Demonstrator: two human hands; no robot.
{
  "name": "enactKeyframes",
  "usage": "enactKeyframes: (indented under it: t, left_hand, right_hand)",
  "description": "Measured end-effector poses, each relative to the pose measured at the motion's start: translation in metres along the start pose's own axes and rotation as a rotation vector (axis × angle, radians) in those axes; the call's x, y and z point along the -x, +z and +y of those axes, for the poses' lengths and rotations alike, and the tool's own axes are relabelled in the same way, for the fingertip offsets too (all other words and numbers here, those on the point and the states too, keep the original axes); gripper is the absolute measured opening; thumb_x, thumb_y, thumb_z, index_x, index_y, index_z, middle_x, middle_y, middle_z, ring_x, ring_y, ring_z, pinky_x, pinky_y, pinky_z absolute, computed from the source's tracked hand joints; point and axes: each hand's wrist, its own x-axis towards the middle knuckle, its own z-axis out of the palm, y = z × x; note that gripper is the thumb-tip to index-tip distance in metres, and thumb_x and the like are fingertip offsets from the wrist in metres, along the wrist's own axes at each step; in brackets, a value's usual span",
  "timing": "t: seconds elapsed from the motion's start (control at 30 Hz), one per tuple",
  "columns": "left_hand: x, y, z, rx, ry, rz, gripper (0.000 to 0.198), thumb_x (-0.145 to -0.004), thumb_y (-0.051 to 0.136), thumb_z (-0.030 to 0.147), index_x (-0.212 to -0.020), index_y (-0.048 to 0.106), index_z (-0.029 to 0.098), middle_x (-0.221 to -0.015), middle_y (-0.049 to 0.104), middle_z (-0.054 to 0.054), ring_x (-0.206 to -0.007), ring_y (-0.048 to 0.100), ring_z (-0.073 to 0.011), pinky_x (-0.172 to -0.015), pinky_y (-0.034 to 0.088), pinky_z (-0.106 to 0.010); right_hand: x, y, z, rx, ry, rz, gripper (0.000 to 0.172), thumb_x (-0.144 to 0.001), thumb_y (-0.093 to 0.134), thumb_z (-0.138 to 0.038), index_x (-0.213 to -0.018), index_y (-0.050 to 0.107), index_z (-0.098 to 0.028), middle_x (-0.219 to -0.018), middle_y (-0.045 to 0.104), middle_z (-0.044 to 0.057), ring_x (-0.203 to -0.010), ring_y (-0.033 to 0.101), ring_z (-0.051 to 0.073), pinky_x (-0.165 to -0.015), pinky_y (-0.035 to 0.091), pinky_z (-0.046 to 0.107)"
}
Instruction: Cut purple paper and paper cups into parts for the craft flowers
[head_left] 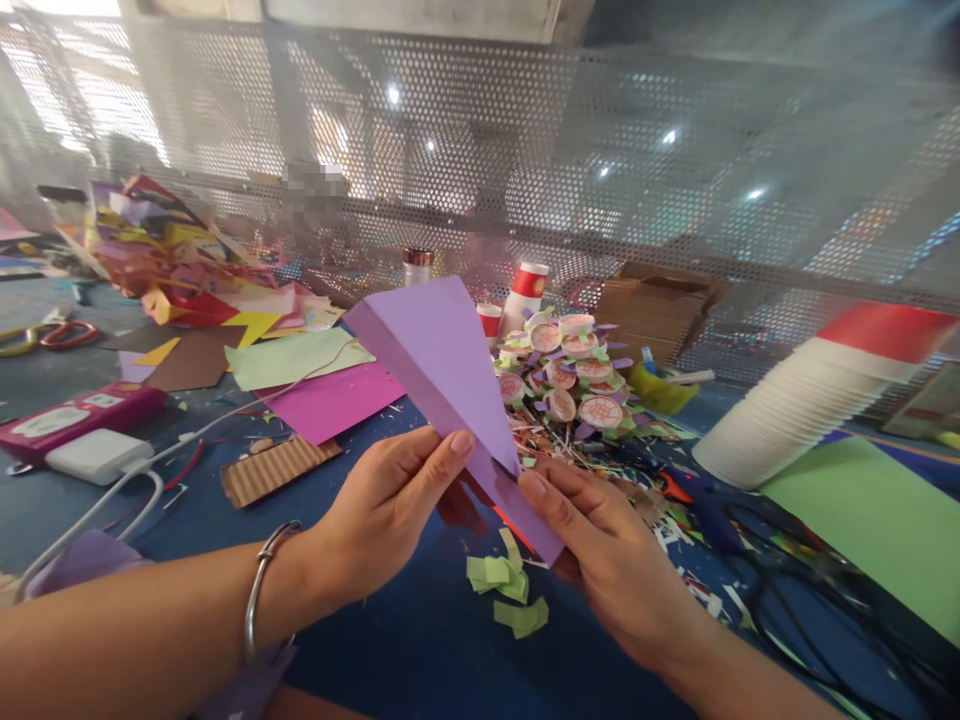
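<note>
A sheet of purple paper (450, 360) with a folded edge is held up in front of me, slanting down to the right. My left hand (397, 500) pinches its folded edge near the middle, thumb on top. My right hand (600, 540) grips the narrow lower end, where a strip parts from the sheet at a dark slit. Something red shows under that strip; I cannot make out what it is. Small pale green paper pieces (499, 575) lie on the blue table below my hands.
Behind the paper is a heap of decorated paper cup bottoms (577, 375). A stack of paper cups (795, 410) leans at the right, beside green paper (877, 520) and black cables (795, 590). Left are coloured scraps (180, 260), scissors (67, 335) and a white charger (97, 455).
</note>
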Motion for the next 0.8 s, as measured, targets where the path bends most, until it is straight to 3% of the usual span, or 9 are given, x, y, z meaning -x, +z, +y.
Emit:
enactKeyframes:
  t: [0.5,0.8]
  left_hand:
    - [-0.0013,0.0021,0.0027,-0.103,0.004,-0.013,0.050,-0.101,0.042,0.042,-0.066,0.067,0.016,-0.064,0.075,-0.004,-0.057,0.068,-0.0111,-0.060,0.051,-0.018]
    - [0.0001,0.0024,-0.0006,-0.033,-0.017,-0.039,0.047,-0.101,0.044,0.042,-0.070,0.067,0.015,-0.066,0.076,-0.004,-0.061,0.071,-0.0120,-0.061,0.054,-0.019]
  right_hand:
    - [-0.0003,0.0013,0.0008,0.033,-0.015,0.010,0.043,-0.089,0.060,-0.059,-0.070,0.050,-0.022,-0.062,0.040,-0.005,-0.052,0.031,0.009,-0.047,0.024,0.023]
    - [0.0014,0.0016,0.0003,0.061,-0.022,0.021,0.044,-0.090,0.059,-0.059,-0.070,0.047,-0.021,-0.061,0.038,-0.006,-0.052,0.030,0.009,-0.046,0.022,0.023]
